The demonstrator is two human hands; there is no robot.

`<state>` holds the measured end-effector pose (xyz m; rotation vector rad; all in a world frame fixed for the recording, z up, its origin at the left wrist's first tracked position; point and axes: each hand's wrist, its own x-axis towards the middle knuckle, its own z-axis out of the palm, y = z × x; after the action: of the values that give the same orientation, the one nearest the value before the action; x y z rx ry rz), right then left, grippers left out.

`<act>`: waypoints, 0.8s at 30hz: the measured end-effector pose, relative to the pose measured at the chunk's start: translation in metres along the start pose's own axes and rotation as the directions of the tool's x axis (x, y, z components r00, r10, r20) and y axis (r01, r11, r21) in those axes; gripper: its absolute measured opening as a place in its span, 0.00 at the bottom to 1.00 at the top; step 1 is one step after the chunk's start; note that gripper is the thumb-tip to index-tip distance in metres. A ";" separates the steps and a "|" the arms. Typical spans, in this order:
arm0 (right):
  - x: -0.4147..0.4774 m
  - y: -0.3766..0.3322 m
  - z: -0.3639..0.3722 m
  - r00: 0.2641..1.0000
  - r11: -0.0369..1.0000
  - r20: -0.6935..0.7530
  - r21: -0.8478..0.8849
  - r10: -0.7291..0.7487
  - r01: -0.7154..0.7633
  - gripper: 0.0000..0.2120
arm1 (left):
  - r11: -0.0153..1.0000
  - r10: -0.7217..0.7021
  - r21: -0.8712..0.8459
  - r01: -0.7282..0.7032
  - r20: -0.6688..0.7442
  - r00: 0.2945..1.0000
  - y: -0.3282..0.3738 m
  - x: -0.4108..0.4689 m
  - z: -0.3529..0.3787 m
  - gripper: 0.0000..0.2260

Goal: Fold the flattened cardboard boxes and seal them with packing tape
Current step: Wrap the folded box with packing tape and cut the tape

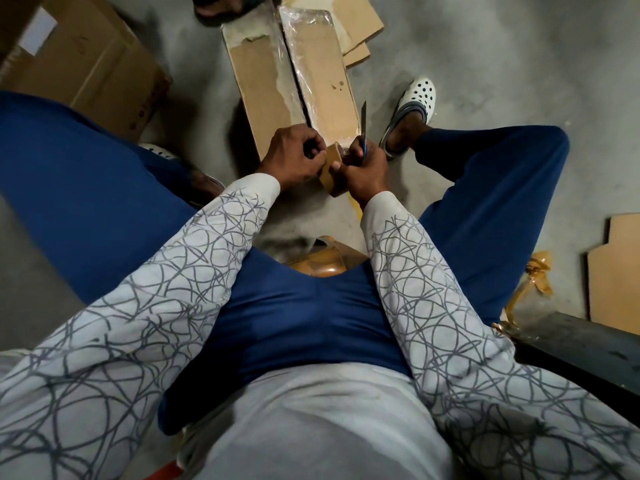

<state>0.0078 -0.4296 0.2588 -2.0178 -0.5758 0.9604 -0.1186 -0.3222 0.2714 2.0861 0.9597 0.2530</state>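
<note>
We hold the packing tape roll (331, 175) just at the near end of the long cardboard box (273, 84), which lies on the floor (485, 64) with both top flaps down. Our left hand (294, 157) has its fingers (313, 151) curled, pinching at the roll's rim. Our right hand (365, 168) wraps its fingers round a utility knife (363, 116), blade pointing up over the box's near corner, with the thumb pressed to the roll. The roll looks light and stiff, best held by its sides or core, and its loose end will cling and wrinkle. The box seems light but floppy along the seam, so we would press the flaps flat there.
</note>
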 end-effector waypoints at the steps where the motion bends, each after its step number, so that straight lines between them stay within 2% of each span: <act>1: -0.002 -0.002 0.000 1.000 1.000 -0.006 0.000 -0.001 0.001 0.14 | 1.000 -0.001 0.001 0.001 0.003 1.000 0.000 0.000 0.001 0.05; 14: -0.012 -0.015 0.002 0.998 0.992 -0.052 -0.123 -0.027 0.020 0.18 | 0.999 -0.024 0.041 0.023 0.035 0.999 -0.001 -0.003 0.008 0.04; 19: -0.005 -0.006 0.005 0.999 0.986 -0.040 -0.166 0.018 -0.025 0.17 | 0.997 -0.018 0.075 0.014 0.050 0.999 -0.002 -0.004 0.011 0.05; 24: -0.004 -0.008 0.004 0.999 0.980 0.022 -0.199 -0.025 0.028 0.11 | 0.992 -0.014 0.125 0.010 0.030 0.999 -0.001 -0.005 0.013 0.06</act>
<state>0.0017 -0.4262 0.2659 -2.1733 -0.7331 0.9387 -0.1162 -0.3332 0.2628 2.1906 0.9921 0.1576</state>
